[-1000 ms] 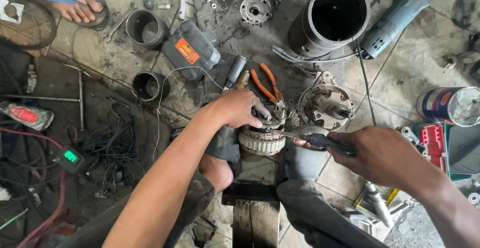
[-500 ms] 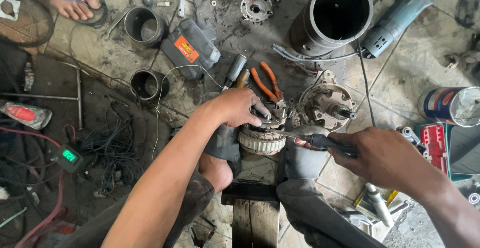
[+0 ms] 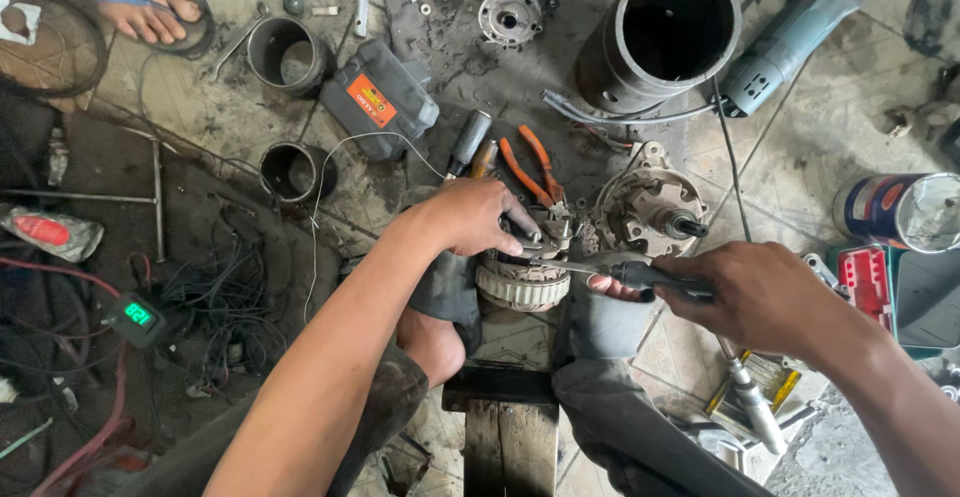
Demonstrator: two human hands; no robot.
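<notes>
Left hand [image 3: 478, 219] clamps the ribbed rotor [image 3: 522, 282]; right hand [image 3: 752, 292] (fist closed) grips a screwdriver [image 3: 625, 273].

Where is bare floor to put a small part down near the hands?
Bare tile lies between the angle grinder and the paint can. Crowded: around the left hand with pliers, and the cable tangle.

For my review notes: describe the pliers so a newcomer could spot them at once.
Start at the big dark cylinder standing open at top centre. Below and to its left, just above the left hand, lie the pliers, the only tool there with orange handles.
</notes>
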